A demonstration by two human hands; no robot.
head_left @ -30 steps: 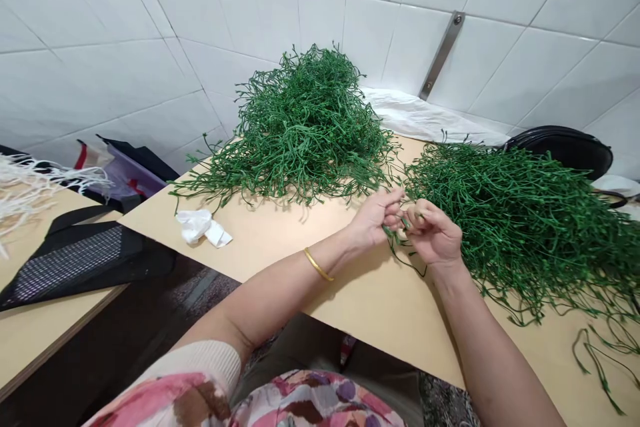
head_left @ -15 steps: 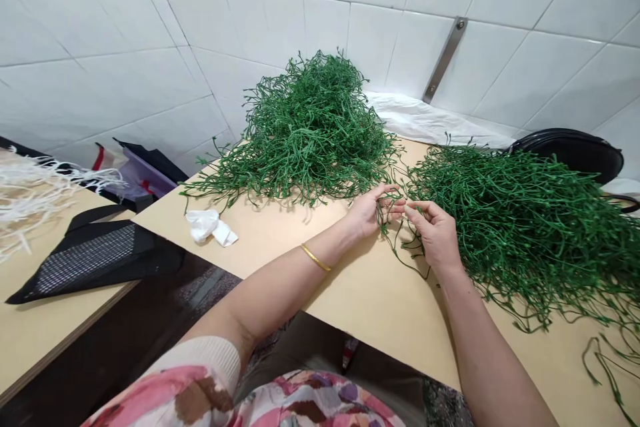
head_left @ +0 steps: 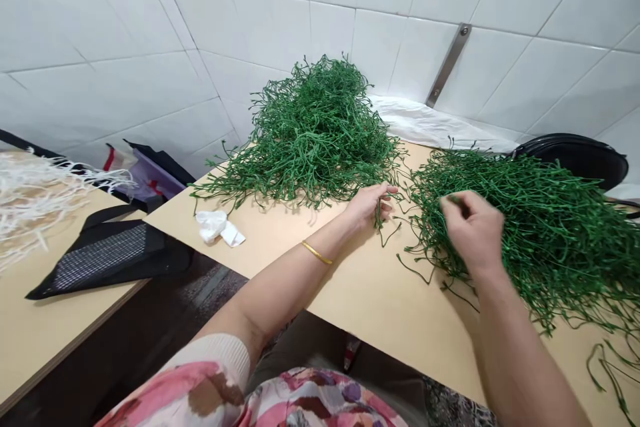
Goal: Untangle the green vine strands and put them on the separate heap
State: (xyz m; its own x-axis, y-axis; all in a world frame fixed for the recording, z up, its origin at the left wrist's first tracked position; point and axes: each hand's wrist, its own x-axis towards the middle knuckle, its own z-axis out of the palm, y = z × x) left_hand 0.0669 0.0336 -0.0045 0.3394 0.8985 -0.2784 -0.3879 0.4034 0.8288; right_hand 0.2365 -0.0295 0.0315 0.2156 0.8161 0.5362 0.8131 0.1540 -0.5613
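Beside the left-hand pile of green cords (head_left: 320,133), my left hand (head_left: 371,204) lies palm inward with its fingers curled round a few green cords (head_left: 379,215). Their loose ends hang below the fingers onto the table. My right hand (head_left: 474,227), slightly smeared by motion, is over the near left edge of the right-hand pile of green cords (head_left: 545,233). Its thumb and forefinger are pinched together, and a bit of green cord shows at the fingertips. Many cords end in small knots or nubs.
The pale wooden table (head_left: 360,287) stands against a white tiled wall. A crumpled white tissue (head_left: 215,227) lies on its left part. Behind the right pile is a black round-edged case (head_left: 575,153). On another table at left are white cords (head_left: 40,200) and a black mesh bag (head_left: 105,257).
My right hand has moved right, away from my left hand, to the right pile. My left hand has stayed almost in place, its fingers more curled. The view has shifted slightly.
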